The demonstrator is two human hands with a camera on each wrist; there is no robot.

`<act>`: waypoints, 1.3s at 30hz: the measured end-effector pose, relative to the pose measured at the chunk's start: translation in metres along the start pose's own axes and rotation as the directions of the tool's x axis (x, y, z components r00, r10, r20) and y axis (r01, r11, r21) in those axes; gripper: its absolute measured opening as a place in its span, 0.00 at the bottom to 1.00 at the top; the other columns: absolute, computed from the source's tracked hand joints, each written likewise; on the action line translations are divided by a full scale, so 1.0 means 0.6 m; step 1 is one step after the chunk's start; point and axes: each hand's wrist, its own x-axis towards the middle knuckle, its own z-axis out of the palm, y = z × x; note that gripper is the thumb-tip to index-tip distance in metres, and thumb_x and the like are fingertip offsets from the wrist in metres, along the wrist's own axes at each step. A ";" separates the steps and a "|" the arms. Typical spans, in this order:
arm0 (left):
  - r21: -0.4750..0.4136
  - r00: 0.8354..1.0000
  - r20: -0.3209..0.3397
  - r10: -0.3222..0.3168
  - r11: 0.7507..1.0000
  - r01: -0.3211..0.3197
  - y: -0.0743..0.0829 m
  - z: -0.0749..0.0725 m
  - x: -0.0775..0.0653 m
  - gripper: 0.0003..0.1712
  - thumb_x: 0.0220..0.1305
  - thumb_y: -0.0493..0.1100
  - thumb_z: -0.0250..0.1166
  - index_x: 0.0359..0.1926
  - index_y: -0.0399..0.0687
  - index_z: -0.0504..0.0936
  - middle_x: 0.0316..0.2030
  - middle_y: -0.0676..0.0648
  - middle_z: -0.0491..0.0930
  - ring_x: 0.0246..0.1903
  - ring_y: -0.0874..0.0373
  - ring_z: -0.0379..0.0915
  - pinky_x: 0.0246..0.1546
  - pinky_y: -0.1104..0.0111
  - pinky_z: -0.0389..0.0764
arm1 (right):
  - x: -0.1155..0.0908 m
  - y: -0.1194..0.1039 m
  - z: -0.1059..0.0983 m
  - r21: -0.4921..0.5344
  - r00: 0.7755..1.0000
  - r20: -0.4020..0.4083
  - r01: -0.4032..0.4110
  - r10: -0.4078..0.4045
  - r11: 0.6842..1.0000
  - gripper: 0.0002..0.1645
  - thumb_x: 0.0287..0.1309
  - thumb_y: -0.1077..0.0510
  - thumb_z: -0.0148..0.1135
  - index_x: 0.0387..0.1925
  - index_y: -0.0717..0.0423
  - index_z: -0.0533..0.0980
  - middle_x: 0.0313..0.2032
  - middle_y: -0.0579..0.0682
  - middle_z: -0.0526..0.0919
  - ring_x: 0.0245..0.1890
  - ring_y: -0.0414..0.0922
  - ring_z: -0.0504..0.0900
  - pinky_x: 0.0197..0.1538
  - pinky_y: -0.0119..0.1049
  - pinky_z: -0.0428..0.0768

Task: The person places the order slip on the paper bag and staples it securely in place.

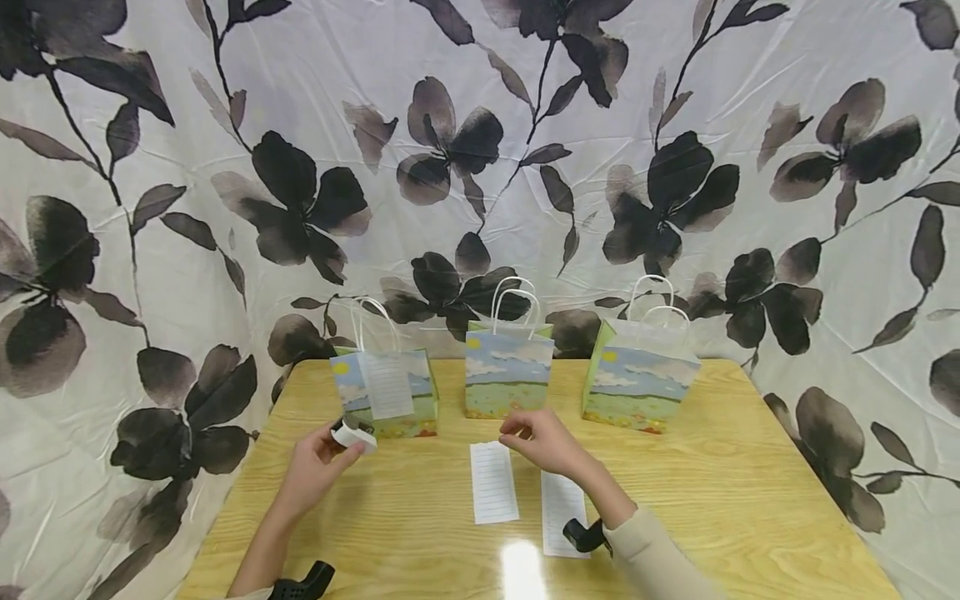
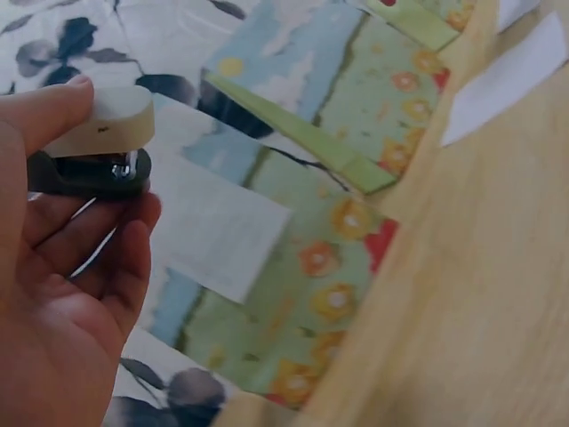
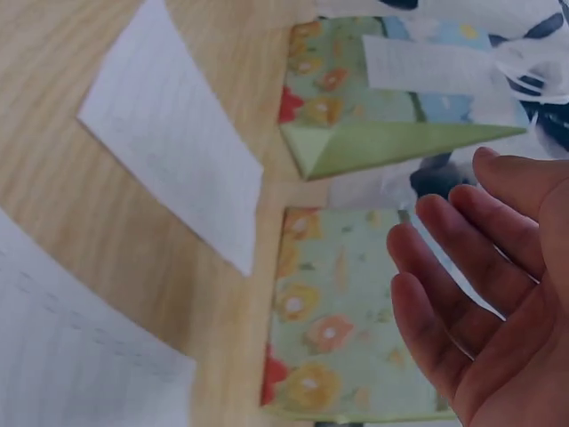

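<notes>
My left hand [image 1: 311, 475] grips a small stapler [image 1: 352, 435], thumb on its white top and fingers under the dark base in the left wrist view. Behind it stands the left paper gift bag [image 1: 424, 392], with a lined paper sheet [image 1: 387, 387] against its front. My right hand [image 1: 549, 443] holds nothing; its fingers are loosely bent in the right wrist view. In the head view it is just above the top corner of a lined sheet [image 1: 493, 485], in front of the middle gift bag [image 1: 510, 375]. Another lined sheet [image 1: 564, 508] lies partly under the right forearm.
A third gift bag [image 1: 641, 383] stands at the right rear of the wooden table [image 1: 720, 492]. All the bags have white loop handles and a sky-and-meadow print. A floral cloth [image 1: 480, 208] hangs behind the table. Both wrists wear black cameras.
</notes>
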 end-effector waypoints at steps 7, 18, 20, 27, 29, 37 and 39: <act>-0.057 0.995 0.012 -0.094 0.994 0.095 -0.026 0.028 -0.022 0.15 0.67 0.32 0.62 0.49 0.23 0.75 0.39 0.40 0.79 0.36 0.59 0.78 0.35 0.70 0.80 | -0.027 0.033 0.028 0.071 0.998 -0.054 -0.033 0.037 0.997 0.12 0.67 0.51 0.61 0.42 0.53 0.83 0.38 0.41 0.83 0.35 0.40 0.80 0.38 0.36 0.78; -0.143 0.995 0.075 -0.070 0.986 0.080 -0.063 0.065 -0.043 0.27 0.66 0.29 0.60 0.64 0.27 0.64 0.41 0.34 0.78 0.36 0.57 0.80 0.33 0.64 0.82 | -0.048 0.058 0.064 0.167 0.987 -0.095 -0.110 0.127 0.980 0.15 0.66 0.51 0.61 0.43 0.59 0.83 0.36 0.42 0.83 0.33 0.41 0.79 0.35 0.36 0.78; -0.167 0.994 0.097 -0.059 0.983 0.074 -0.070 0.072 -0.041 0.28 0.67 0.28 0.60 0.65 0.28 0.63 0.39 0.34 0.77 0.34 0.56 0.80 0.32 0.60 0.82 | -0.045 0.057 0.063 0.181 0.986 -0.099 -0.111 0.130 0.977 0.16 0.66 0.51 0.61 0.43 0.59 0.83 0.36 0.42 0.83 0.33 0.41 0.80 0.35 0.36 0.78; -0.237 0.979 0.186 -0.087 0.963 0.130 -0.098 0.098 -0.038 0.23 0.67 0.29 0.60 0.61 0.26 0.66 0.44 0.32 0.71 0.34 0.51 0.81 0.34 0.54 0.82 | -0.033 0.052 0.064 0.203 0.985 -0.101 -0.119 0.141 0.972 0.16 0.67 0.51 0.60 0.43 0.60 0.83 0.37 0.44 0.84 0.33 0.41 0.80 0.34 0.36 0.79; -0.222 0.974 0.188 -0.130 0.960 0.171 -0.103 0.105 -0.039 0.22 0.66 0.30 0.61 0.57 0.24 0.67 0.43 0.33 0.71 0.33 0.51 0.80 0.34 0.56 0.82 | -0.029 0.052 0.065 0.189 0.980 -0.109 -0.146 0.168 0.971 0.14 0.66 0.51 0.61 0.43 0.58 0.83 0.37 0.44 0.83 0.32 0.41 0.80 0.33 0.36 0.79; -0.112 0.907 0.196 -0.374 0.910 0.400 -0.119 0.118 -0.051 0.25 0.58 0.37 0.71 0.51 0.29 0.72 0.38 0.41 0.80 0.34 0.52 0.80 0.31 0.66 0.80 | -0.029 0.077 0.084 0.209 0.951 -0.135 -0.247 0.278 0.946 0.13 0.63 0.55 0.64 0.44 0.60 0.81 0.42 0.51 0.83 0.37 0.46 0.82 0.32 0.38 0.79; -0.077 0.901 0.206 -0.381 0.912 0.403 -0.121 0.115 -0.041 0.27 0.55 0.40 0.74 0.50 0.30 0.73 0.38 0.41 0.81 0.34 0.50 0.81 0.30 0.66 0.80 | -0.020 0.082 0.081 0.197 0.952 -0.150 -0.235 0.266 0.952 0.12 0.63 0.56 0.65 0.44 0.59 0.81 0.42 0.51 0.83 0.39 0.48 0.82 0.33 0.39 0.79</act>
